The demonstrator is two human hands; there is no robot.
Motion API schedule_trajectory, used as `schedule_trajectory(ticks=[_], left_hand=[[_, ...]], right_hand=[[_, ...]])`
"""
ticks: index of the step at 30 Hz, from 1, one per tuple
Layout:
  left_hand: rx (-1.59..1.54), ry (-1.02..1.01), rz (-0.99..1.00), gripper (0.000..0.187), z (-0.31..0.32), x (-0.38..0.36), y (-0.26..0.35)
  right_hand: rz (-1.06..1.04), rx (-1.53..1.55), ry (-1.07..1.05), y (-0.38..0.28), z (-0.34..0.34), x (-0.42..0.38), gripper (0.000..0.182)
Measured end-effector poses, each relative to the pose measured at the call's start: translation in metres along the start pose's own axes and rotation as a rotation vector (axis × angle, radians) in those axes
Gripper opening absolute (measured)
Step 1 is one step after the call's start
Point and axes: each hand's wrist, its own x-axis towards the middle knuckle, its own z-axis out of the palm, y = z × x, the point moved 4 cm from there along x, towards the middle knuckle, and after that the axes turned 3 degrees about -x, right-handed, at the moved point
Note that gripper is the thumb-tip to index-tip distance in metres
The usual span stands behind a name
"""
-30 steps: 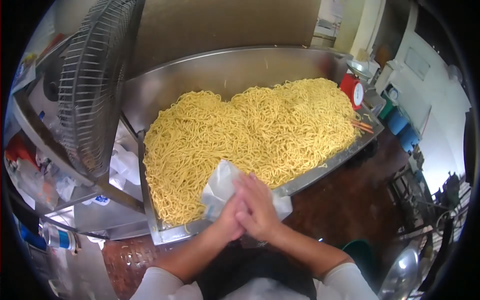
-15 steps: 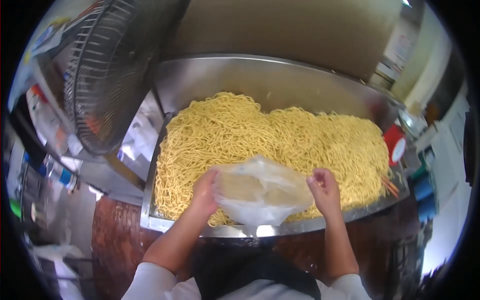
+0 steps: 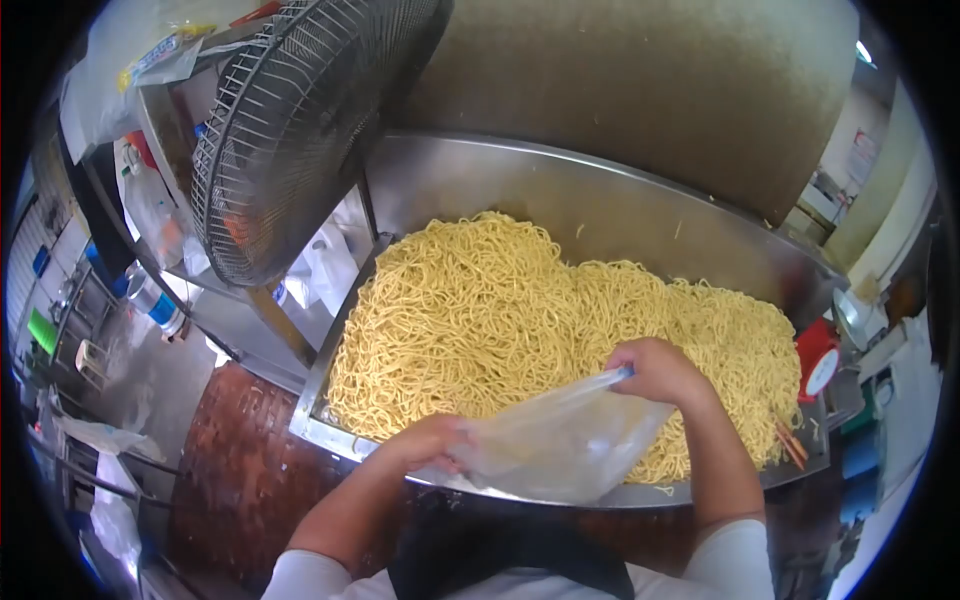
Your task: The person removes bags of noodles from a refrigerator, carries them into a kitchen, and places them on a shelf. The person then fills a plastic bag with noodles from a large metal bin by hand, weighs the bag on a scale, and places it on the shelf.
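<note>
Between my hands a translucent plastic bag [image 3: 560,445] is stretched out over the front of a big heap of yellow noodles [image 3: 470,320]. My right hand [image 3: 655,370] grips the bag's upper right corner, where a small blue patch shows. At the bag's left end is my left hand [image 3: 430,443], its fingers closed on the plastic and partly hidden by it. The noodles lie in a wide steel tray [image 3: 350,443] with a high back wall.
A large fan [image 3: 290,150] leans in on the left. Right of the noodles stand a red scale [image 3: 818,360] with a white dial and reddish-brown sticks [image 3: 791,445]. More plastic bags [image 3: 325,265] hang behind the fan. The floor [image 3: 260,470] is wet reddish tile.
My right hand has gone up and pulled the bag's right end higher. My left hand is lower, so the bag slants. The view has shifted, showing more on the left.
</note>
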Motion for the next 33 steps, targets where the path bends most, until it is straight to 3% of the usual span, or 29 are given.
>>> schedule_trajectory(ticks=[1, 3, 4, 6, 8, 10, 12, 16, 20, 22, 25, 26, 27, 29, 30, 32, 33], left_hand=[[-0.002, -0.002, 0.005, 0.031, -0.003, 0.007, -0.004], [-1.001, -0.096, 0.343, 0.032, -0.007, 0.015, 0.007], [-1.045, -0.185, 0.347, 0.033, -0.013, 0.025, 0.011], [-1.043, -0.177, 0.306, 0.034, -0.011, 0.041, 0.018], [-1.034, -0.170, 0.264, 0.035, 0.001, 0.056, 0.027], [-0.963, 0.014, 0.136, 0.035, 0.017, 0.069, 0.024], [-0.989, -0.025, 0.080, 0.035, 0.030, 0.085, 0.020], [-1.064, -0.092, 0.054, 0.034, 0.039, 0.079, 0.028], [-1.061, 0.026, 0.176, 0.033, 0.010, 0.080, 0.002], [-1.120, -0.081, 0.210, 0.032, -0.004, 0.083, -0.011], [-1.063, 0.013, 0.192, 0.032, 0.000, 0.069, -0.005], [-1.062, -0.042, 0.221, 0.037, 0.006, 0.058, 0.006], [-1.073, -0.033, 0.216, 0.037, 0.012, 0.051, 0.003], [-0.605, 0.119, 0.560, 0.035, 0.016, 0.033, 0.006], [-0.608, 0.109, 0.553, 0.035, 0.014, 0.037, -0.001], [-1.188, -0.036, 0.164, 0.027, 0.008, 0.071, -0.030], [-1.194, -0.053, 0.172, 0.027, 0.006, 0.083, -0.038]], right_hand=[[0.000, -0.006, 0.001, 0.005, -0.002, 0.009, 0.025], [-0.039, 0.225, -0.302, 0.017, 0.011, 0.030, 0.030], [-0.037, 0.221, -0.303, 0.020, 0.010, 0.041, 0.030], [0.045, 0.351, -0.216, 0.028, 0.001, 0.064, 0.036], [0.147, 0.248, -0.095, 0.032, -0.016, 0.095, 0.040], [0.248, 0.151, 0.022, 0.024, -0.022, 0.115, 0.045], [0.158, -0.363, 0.291, -0.010, -0.028, 0.136, 0.060], [-0.211, -0.591, 0.192, -0.070, 0.033, 0.191, 0.081], [-0.202, -0.596, 0.113, -0.077, 0.071, 0.257, 0.084], [-0.008, -0.477, -0.078, -0.073, 0.073, 0.288, 0.081], [0.011, -0.558, -0.154, -0.074, 0.076, 0.339, 0.076], [0.000, -0.564, -0.164, -0.066, 0.085, 0.359, 0.076], [0.013, -0.522, -0.089, -0.057, 0.097, 0.379, 0.071], [0.039, -0.469, -0.023, -0.055, 0.108, 0.374, 0.066], [0.004, -0.458, -0.018, -0.064, 0.100, 0.352, 0.060], [-0.022, -0.474, -0.008, -0.073, 0.083, 0.314, 0.054], [0.020, -0.299, -0.050, -0.071, 0.080, 0.294, 0.052]])
